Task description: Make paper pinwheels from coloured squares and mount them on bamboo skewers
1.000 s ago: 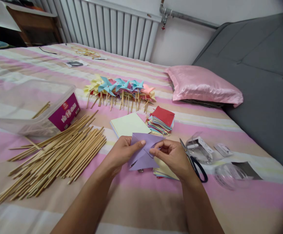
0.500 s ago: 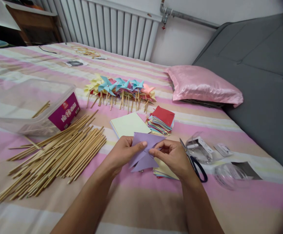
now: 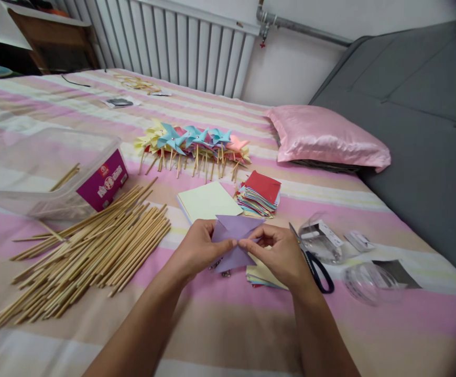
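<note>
A purple paper square with cut corners (image 3: 239, 226) is held up between my two hands, over the bed. My left hand (image 3: 202, 245) pinches it from the left, thumb near its centre. From the other side my right hand (image 3: 277, 250) grips it, its thumb tip meeting the left thumb at the middle. Small shiny metal pieces (image 3: 225, 273) show just under the paper's lower edge. Beneath my right hand lies a stack of pale yellow and coloured paper (image 3: 262, 276). Scissors with dark handles (image 3: 317, 267) rest right beside that hand.
Many wooden sticks (image 3: 106, 251) lie at left beside a clear plastic box (image 3: 47, 152). Finished paper pinwheels (image 3: 194, 139) lie farther back. Pale square paper (image 3: 208, 201) and a red-topped paper stack (image 3: 261, 188) sit ahead. Clear plastic containers (image 3: 371, 283) and a pink pillow (image 3: 330, 133) are at right.
My left thumb has moved in to the paper's centre, against my right thumb. The paper's lower flaps are drawn inward, and more of the small metal pieces shows below.
</note>
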A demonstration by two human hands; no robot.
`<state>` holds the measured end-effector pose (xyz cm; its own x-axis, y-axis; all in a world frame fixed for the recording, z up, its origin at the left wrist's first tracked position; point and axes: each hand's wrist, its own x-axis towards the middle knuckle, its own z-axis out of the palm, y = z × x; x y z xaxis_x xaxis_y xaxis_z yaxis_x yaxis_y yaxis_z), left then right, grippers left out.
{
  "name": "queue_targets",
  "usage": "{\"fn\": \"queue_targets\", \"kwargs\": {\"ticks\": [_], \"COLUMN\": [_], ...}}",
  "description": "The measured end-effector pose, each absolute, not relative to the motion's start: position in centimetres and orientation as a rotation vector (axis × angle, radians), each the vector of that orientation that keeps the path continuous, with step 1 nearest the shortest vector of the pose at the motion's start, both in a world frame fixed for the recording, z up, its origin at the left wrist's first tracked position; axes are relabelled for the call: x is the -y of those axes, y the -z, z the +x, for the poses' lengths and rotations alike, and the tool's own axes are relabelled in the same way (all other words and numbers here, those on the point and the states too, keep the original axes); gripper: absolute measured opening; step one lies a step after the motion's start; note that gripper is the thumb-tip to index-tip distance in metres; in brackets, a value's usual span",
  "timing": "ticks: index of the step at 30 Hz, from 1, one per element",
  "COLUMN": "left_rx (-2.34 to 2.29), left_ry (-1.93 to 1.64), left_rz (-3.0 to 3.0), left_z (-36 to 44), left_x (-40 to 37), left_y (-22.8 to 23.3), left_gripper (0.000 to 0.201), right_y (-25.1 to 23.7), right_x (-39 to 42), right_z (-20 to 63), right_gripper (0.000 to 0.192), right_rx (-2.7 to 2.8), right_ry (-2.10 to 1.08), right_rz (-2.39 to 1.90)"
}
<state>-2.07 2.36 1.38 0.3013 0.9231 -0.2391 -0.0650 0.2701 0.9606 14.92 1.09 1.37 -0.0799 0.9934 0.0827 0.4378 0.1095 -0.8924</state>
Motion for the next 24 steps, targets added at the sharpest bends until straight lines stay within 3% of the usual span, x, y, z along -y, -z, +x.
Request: {"fn": "queue_targets", "kwargs": {"ticks": [9, 24], "left_rx": [-1.083, -1.062], "left_ry": [-0.934, -1.035], "left_rz": [1.004, 0.917], "left_z": [-1.72, -1.80], "left_x": [-2.33, -2.47], "left_y": [-1.75, -1.66], "left_gripper": [0.015, 0.021], "right_y": [-1.15, -1.10], "right_x": [-1.00, -0.98], "right_z": [14.63, 14.65], "right_gripper": [0.020, 0.039], "right_rx": [1.535, 1.367], "right_ry": [-0.902, -1.000], "right_rz": [-1.361, -1.204]}}
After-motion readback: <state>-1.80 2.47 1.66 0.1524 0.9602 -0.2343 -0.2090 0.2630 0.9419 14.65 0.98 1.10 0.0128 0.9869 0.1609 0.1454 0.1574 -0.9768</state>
